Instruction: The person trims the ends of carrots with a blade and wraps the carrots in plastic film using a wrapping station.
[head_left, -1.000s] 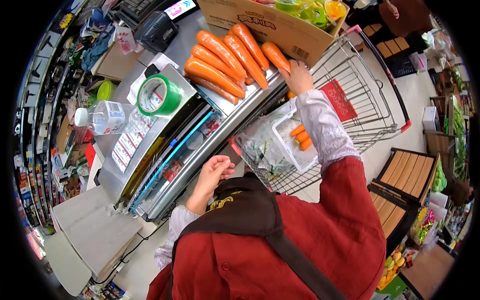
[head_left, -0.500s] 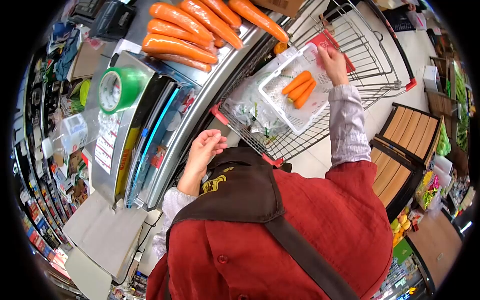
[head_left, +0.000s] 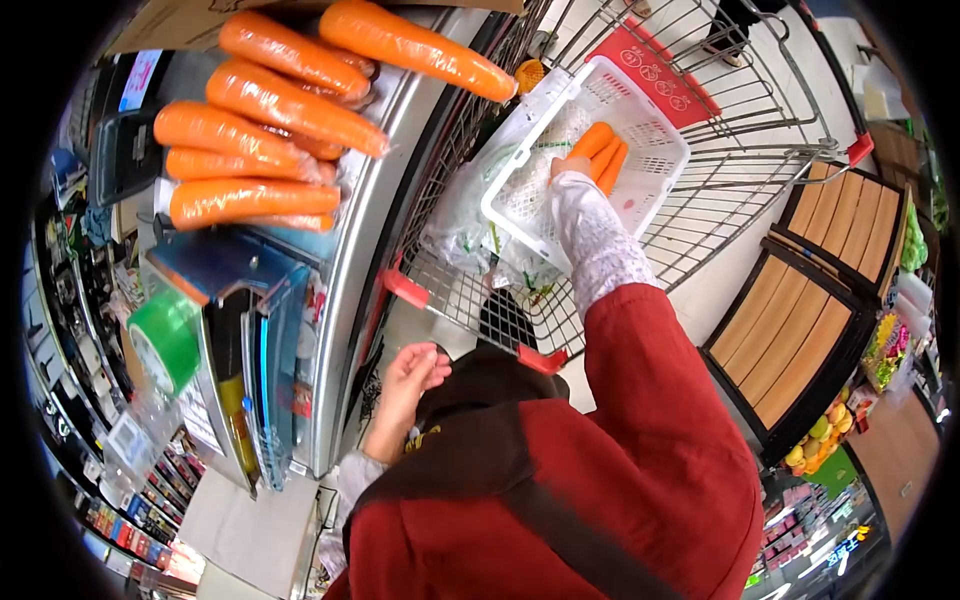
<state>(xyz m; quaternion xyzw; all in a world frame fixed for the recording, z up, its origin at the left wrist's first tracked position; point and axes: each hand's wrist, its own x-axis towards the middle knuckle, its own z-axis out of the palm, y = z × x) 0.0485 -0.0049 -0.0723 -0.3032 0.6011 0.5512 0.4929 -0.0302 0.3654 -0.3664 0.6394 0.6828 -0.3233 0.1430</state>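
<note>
My right hand [head_left: 570, 167] reaches down into a white plastic basket [head_left: 665, 160] and is closed around the near ends of the orange carrots [head_left: 604, 158] inside; the fingertips are partly hidden. Beneath the carrots lies a pale thing in white netting [head_left: 525, 193]. The basket rests in a wire shopping cart [head_left: 740, 165]. My left hand [head_left: 408, 385] hovers by my body near the counter edge, fingers curled in, nothing visible in them. Several large plastic-wrapped carrots [head_left: 290, 105] lie piled on the metal counter [head_left: 375, 170].
Clear plastic bags [head_left: 465, 215] sit in the cart beside the basket. A roll of green tape [head_left: 165, 340] stands at the counter's near end. Wooden slatted crates [head_left: 790, 345] stand on the right, and another person's dark-clothed leg [head_left: 728, 35] is beyond the cart.
My right hand has left the basket's far rim and moved down to the carrots inside. My left hand stays near my body, its fingers more curled. The view has shifted.
</note>
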